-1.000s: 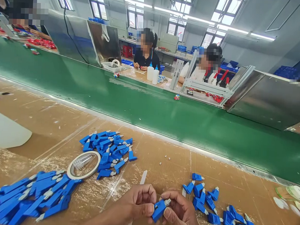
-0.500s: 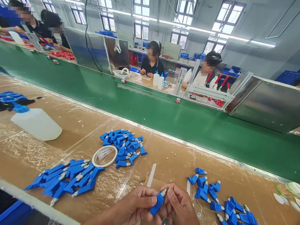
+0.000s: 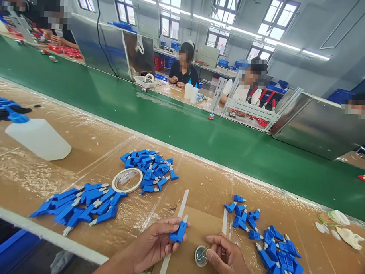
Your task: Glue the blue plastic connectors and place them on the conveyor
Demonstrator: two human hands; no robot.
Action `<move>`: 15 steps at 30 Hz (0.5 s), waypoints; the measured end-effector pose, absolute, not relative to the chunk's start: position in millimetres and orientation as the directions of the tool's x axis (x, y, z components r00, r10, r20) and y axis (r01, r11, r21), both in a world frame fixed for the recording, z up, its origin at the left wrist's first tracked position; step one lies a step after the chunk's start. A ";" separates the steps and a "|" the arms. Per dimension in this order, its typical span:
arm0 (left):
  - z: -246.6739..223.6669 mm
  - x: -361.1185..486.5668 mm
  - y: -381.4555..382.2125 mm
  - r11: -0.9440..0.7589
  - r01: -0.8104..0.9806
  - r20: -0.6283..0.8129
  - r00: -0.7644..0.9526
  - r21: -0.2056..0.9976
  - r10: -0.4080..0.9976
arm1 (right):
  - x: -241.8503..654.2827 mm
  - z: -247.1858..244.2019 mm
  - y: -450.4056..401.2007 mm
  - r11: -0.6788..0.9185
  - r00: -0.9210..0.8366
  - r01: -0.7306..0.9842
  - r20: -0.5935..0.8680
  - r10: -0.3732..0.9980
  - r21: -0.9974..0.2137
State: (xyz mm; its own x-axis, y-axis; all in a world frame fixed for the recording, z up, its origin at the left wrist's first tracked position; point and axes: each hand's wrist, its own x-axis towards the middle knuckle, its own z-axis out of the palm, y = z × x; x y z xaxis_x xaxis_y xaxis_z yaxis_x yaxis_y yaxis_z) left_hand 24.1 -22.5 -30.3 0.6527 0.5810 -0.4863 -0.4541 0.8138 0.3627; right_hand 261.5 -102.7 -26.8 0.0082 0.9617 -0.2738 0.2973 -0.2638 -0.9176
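- My left hand (image 3: 155, 243), palm turned upward, pinches one blue piece (image 3: 178, 232) between thumb and fingers, its grey tip pointing up.
- My right hand (image 3: 228, 256), fingers curled, pinches a thin stick (image 3: 203, 252); the stick's other end reaches into a small round dish (image 3: 195, 256) between my two hands.
- To my right, loose blue pieces (image 3: 282, 260) lie scattered on the brown tabletop (image 3: 89, 153).
- To my left, a heap of blue pieces (image 3: 75, 207) lies with a white ring (image 3: 114, 183) just past it, clear bits inside, then a farther heap (image 3: 147, 163).
- Farther left is a pale bottle (image 3: 40, 140) with a blue top.
- Past the table edge, a green belt (image 3: 183, 125) crosses my view.
- On its far side, two white bottles (image 3: 191, 91) stand near a dark-topped co-worker (image 3: 183, 73); a metal frame (image 3: 251, 109) partly blocks another person (image 3: 246, 91).
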 end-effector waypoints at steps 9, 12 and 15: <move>-38.3 19.8 -21.5 0.827 -0.462 -0.498 0.660 0.321 0.562 | 247.1 -38.7 -108.7 -0.095 0.089 0.462 -0.060 0.994 -0.882; -38.2 20.0 -20.6 0.817 -0.460 -0.492 0.652 0.348 0.577 | 248.9 -39.8 -110.8 0.096 -0.007 0.595 0.114 0.993 -0.798; -37.4 21.0 -22.1 0.803 -0.456 -0.483 0.642 0.384 0.596 | 250.5 -41.2 -110.3 0.268 -0.131 0.651 0.243 0.961 -0.710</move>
State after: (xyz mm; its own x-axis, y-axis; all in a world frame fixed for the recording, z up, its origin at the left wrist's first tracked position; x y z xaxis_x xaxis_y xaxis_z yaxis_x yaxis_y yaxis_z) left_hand 21.0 -22.1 -37.4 0.6419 0.5955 -0.4830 -0.4560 0.8029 0.3839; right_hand 250.5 -110.3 -41.2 -0.1310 0.9612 0.2428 0.6512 0.2681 -0.7100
